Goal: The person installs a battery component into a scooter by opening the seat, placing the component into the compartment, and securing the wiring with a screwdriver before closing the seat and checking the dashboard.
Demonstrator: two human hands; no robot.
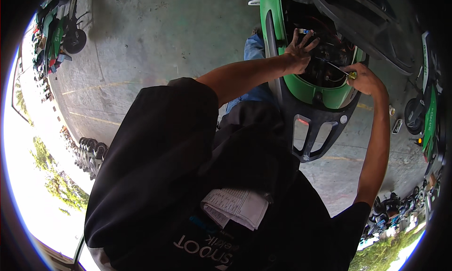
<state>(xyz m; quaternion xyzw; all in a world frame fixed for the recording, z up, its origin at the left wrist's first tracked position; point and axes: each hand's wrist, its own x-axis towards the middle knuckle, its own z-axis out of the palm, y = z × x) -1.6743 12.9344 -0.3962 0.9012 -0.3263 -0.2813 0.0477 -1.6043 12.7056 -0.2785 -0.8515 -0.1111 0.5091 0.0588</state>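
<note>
A green scooter stands in front of me with its dark seat tipped up to the right. Inside its body lies the exposed compartment, dark, with wires and parts that are hard to make out. My left hand is over the compartment's left side, fingers spread and holding nothing I can see. At the right rim, my right hand grips the yellow handle of a screwdriver. Its thin shaft points left into the compartment; what the tip meets is too dark to tell.
The scooter's black rear rack juts toward me. On the concrete floor at the right lies a small tray-like object. Another green scooter stands at the far right, one more at the far left. Several tyres are lined up lower left.
</note>
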